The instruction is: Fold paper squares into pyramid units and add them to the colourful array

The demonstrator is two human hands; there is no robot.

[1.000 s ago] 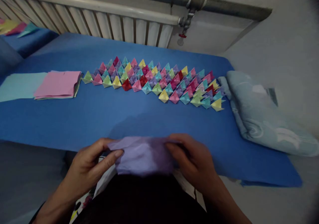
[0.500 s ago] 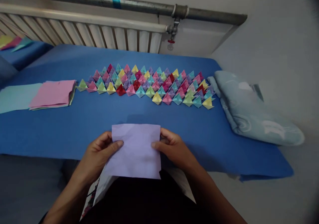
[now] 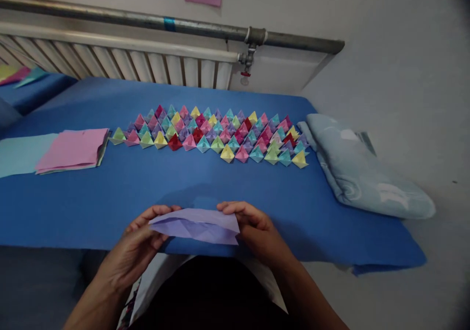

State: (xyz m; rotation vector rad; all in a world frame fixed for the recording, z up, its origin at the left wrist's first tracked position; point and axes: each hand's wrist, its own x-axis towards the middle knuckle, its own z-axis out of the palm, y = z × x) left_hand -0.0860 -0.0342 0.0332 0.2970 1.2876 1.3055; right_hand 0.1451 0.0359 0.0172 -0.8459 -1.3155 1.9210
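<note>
A sheet of purple paper [image 3: 196, 226] is held folded and nearly edge-on just above the near edge of the blue mat [image 3: 147, 188]. Its left end is pinched in the closed fingers of the left hand [image 3: 137, 247], its right end in those of the right hand [image 3: 253, 229]. The underside of the paper is hidden, and how many layers are folded cannot be made out. Both forearms are cut off at the bottom of the view.

Beyond the paper, across the middle of the mat, rows of small folded paper shapes [image 3: 216, 134] in many colours are packed together. Left of them a stack of pink sheets [image 3: 71, 149] lies on a pale blue sheet [image 3: 18, 153], which is cut off at the frame's left edge. At the mat's right end a folded light-blue cloth [image 3: 360, 173] is laid. Behind the mat a radiator [image 3: 147, 63] and a pipe [image 3: 165, 24] run along the wall.
</note>
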